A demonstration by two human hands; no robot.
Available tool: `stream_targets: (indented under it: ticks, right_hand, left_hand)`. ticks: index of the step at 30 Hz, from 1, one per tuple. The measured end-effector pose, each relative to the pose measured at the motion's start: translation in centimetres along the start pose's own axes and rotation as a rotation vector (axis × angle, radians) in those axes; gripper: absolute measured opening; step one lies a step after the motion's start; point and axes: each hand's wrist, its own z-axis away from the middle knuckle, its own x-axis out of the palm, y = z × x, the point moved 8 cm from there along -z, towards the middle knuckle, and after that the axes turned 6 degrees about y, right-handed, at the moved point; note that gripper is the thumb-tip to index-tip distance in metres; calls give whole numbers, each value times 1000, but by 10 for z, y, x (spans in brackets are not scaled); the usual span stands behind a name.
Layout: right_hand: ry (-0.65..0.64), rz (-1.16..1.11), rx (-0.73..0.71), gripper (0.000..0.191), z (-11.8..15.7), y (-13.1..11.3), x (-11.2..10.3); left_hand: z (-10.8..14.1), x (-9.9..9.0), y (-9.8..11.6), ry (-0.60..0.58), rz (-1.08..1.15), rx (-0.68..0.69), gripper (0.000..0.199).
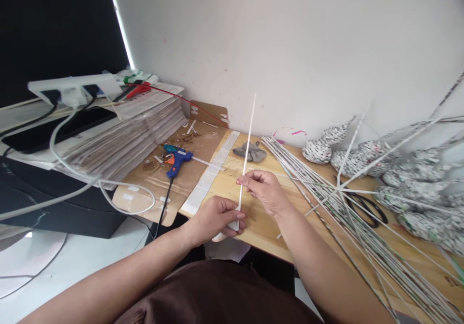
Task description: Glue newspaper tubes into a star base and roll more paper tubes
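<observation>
A thin white paper tube [250, 131] stands nearly upright in front of me, its tip leaning slightly right. My left hand [220, 220] grips its lower end, where white paper [234, 225] shows between the fingers. Higher up, my right hand [264, 190] pinches the same tube between thumb and fingertips. Both hands are over the front edge of the wooden table [261, 227]. Behind the tube lies a crumpled grey cloth [255, 152]. Whether the paper in my left hand is one piece with the tube, I cannot tell.
A blue glue gun [177, 161] rests on cardboard [206, 140] at left, beside stacked paper [145, 126] and a power strip [78, 86]. Many paper tubes [315, 184], black-handled scissors [366, 210] and woven paper shapes [319, 147] occupy the right. Cables hang at left.
</observation>
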Motion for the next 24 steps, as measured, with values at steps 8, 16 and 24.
stream_targets:
  ticks: [8, 16, 24]
  right_hand:
    - [-190, -55, 27, 32, 6, -5, 8]
    - [-65, -96, 94, 35, 1, 3, 2]
    - [-106, 282, -236, 35, 8, -18, 9]
  left_hand:
    - [4, 7, -1, -101, -3, 4, 33]
    - [9, 12, 0, -98, 2, -52, 33]
    - [5, 10, -7, -101, 54, -60, 35]
